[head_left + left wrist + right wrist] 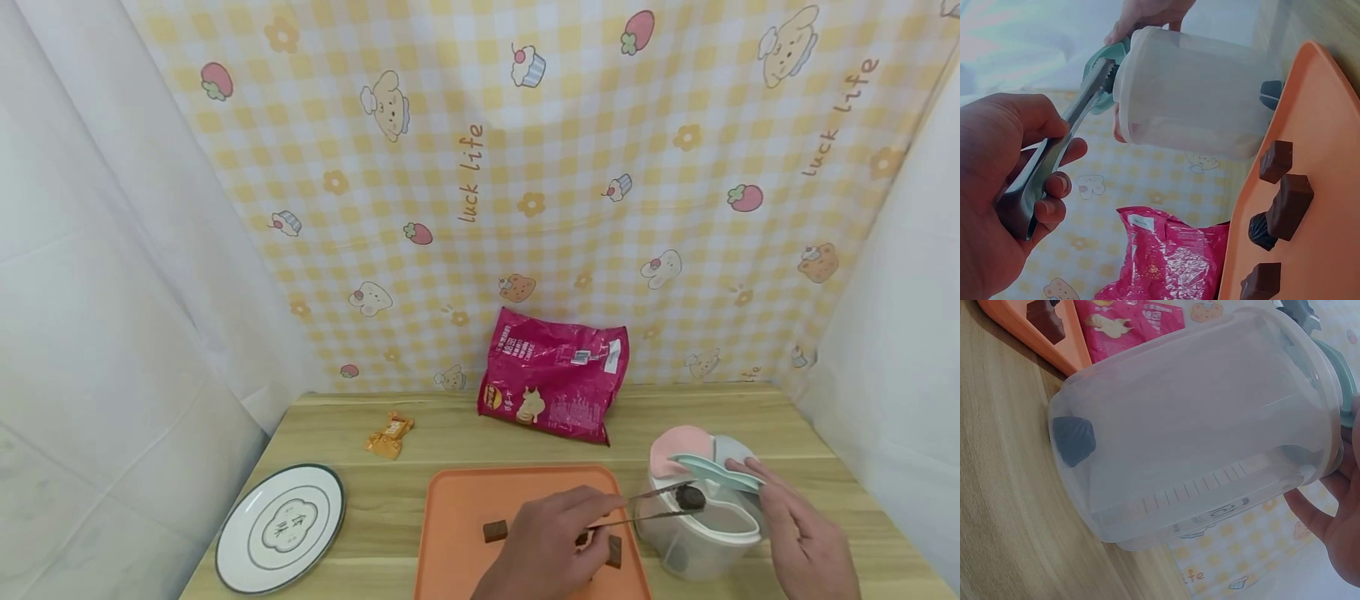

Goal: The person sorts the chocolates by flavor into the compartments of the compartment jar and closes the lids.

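Note:
My left hand [551, 542] grips metal tongs [1036, 178], reaching over the right side of the orange tray [468, 492]. The tong tips hold a dark, round chocolate piece [690, 498] at the opening of a translucent container [693, 557]. My right hand [813, 542] holds the raised green lid flap [716, 473] at the container's right side, with the thumb near the rim. One dark ridged piece [1074, 439] lies at the container's bottom. Several brown chocolate blocks [1290, 207] and another dark ridged piece [1262, 232] are on the tray, partly hidden by my left hand in the head view.
A pink snack bag [555, 375] leans at the back against the checked cloth [465, 167]. An orange-wrapped candy [390, 435] lies behind a white, green-rimmed plate [243, 546] at the left. The container's other lid sections include a pink flap [678, 446].

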{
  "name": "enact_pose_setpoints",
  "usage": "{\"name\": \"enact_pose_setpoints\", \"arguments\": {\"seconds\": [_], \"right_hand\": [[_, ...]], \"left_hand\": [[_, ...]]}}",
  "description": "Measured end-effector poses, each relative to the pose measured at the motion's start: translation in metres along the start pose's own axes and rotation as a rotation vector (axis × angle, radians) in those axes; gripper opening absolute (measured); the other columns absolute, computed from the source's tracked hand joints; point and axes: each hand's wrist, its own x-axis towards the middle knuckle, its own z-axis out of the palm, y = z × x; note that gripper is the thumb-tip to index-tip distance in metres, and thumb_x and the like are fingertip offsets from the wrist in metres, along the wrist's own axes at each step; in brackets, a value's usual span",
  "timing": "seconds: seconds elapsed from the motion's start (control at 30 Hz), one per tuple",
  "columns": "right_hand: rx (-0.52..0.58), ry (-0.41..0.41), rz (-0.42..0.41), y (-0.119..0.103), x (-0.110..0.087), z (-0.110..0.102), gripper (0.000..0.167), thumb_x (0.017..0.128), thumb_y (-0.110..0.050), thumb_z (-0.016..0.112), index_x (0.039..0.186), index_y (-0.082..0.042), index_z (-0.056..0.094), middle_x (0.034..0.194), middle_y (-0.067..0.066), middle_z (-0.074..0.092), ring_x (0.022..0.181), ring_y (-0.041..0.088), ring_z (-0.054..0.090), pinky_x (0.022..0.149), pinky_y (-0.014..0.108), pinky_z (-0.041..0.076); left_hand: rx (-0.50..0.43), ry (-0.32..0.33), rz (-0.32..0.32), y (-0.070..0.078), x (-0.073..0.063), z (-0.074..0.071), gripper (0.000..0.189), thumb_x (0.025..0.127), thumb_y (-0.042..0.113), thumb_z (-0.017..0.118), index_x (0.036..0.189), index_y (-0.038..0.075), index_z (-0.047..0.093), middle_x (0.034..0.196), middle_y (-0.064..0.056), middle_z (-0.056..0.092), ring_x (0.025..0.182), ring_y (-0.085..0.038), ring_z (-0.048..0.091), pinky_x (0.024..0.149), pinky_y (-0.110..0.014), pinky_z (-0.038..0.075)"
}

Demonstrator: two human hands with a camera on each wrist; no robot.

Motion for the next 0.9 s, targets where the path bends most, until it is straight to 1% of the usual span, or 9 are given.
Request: {"name": "enact_pose_setpoints", "arguments": {"seconds": [0.13,0.33,0.47,0.63,0.73,0.83,0.9], "right_hand": [[-0.007,-0.001,-0.003,0.000,0.000,0.000,0.033,0.111,-0.016,0.048,0.136,-0.010,0.069,0.136,-0.031,0.054,0.126,-0.019,0.043,0.096,0.000,0.027],[0.005,0.007,0.001,0.000,0.000,0.000,0.033,0.110,-0.016,0.049,0.135,-0.010,0.070,0.136,-0.028,0.056,0.125,-0.018,0.044,0.097,0.001,0.028],[0.002,0.009,0.003,0.000,0.000,0.001,0.033,0.110,-0.016,0.049,0.135,-0.010,0.070,0.137,-0.029,0.055,0.125,-0.018,0.044,0.097,0.001,0.028],[-0.002,0.007,0.010,0.000,-0.001,0.001,0.033,0.111,-0.017,0.049,0.135,-0.012,0.070,0.137,-0.031,0.053,0.125,-0.019,0.043,0.097,0.001,0.027],[-0.004,0.007,0.013,0.000,-0.001,0.000,0.033,0.111,-0.017,0.049,0.135,-0.012,0.070,0.137,-0.032,0.052,0.124,-0.019,0.043,0.097,0.001,0.027],[-0.005,0.005,0.014,0.000,0.000,0.000,0.033,0.111,-0.017,0.049,0.135,-0.012,0.070,0.137,-0.031,0.053,0.124,-0.020,0.043,0.097,0.001,0.027],[-0.007,0.004,0.014,0.000,0.000,0.000,0.033,0.111,-0.017,0.049,0.135,-0.012,0.070,0.137,-0.031,0.053,0.124,-0.020,0.043,0.097,0.001,0.027]], "left_hand": [[0.022,-0.007,0.006,0.000,0.002,0.002,0.039,0.090,0.005,0.071,0.125,0.021,0.073,0.106,0.012,0.070,0.057,0.011,0.028,0.054,-0.005,0.029],[0.039,-0.021,0.007,0.000,0.002,0.004,0.039,0.089,0.007,0.073,0.125,0.019,0.073,0.105,0.011,0.070,0.055,0.011,0.027,0.054,-0.004,0.030],[0.022,-0.019,0.006,-0.001,0.001,0.004,0.040,0.087,0.006,0.074,0.125,0.018,0.073,0.106,0.010,0.070,0.056,0.011,0.027,0.054,-0.004,0.030],[0.007,-0.026,0.002,-0.003,-0.002,0.002,0.042,0.087,0.005,0.074,0.126,0.020,0.072,0.106,0.011,0.069,0.057,0.012,0.027,0.053,-0.005,0.029],[-0.009,-0.036,-0.004,-0.004,-0.003,0.001,0.042,0.088,0.005,0.074,0.126,0.021,0.072,0.105,0.010,0.069,0.059,0.013,0.029,0.053,-0.005,0.030],[-0.026,-0.045,-0.015,-0.006,-0.008,-0.003,0.042,0.089,0.003,0.072,0.127,0.021,0.071,0.102,0.011,0.068,0.063,0.014,0.038,0.055,-0.004,0.033],[-0.050,-0.052,-0.032,-0.008,-0.012,-0.006,0.042,0.089,0.002,0.072,0.127,0.021,0.071,0.100,0.010,0.067,0.065,0.012,0.043,0.055,-0.004,0.034]]}}
